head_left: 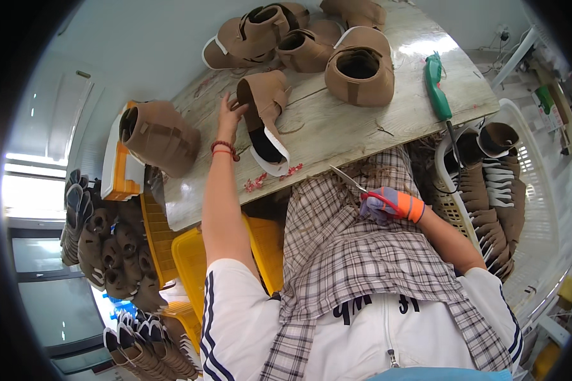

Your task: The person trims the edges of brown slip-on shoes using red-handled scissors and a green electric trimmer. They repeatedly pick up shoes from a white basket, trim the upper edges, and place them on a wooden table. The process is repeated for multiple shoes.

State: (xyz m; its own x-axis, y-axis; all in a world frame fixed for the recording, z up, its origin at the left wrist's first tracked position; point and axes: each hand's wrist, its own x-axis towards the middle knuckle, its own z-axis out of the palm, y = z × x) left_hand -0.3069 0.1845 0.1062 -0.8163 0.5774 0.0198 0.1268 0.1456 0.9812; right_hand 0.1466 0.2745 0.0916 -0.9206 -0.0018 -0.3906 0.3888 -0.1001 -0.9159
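Note:
My left hand (231,115), bare, is at the left edge of a brown shoe upper (267,95) on the table. Its fingers are apart; whether the fingertips touch the upper I cannot tell. This upper has a dark inside and a white-rimmed end that points toward me. In front of my lap, my right hand (380,204), in a purple and orange glove, is closed around red-handled scissors (351,180). The blades point up and left, toward the table's near edge.
More brown uppers (361,89) stand along the back of the table (311,149), and one (162,136) at its left. A green handheld tool (435,86) with a cord lies at right. Stacked uppers fill a white basket (454,184); yellow crates (190,254) stand below left.

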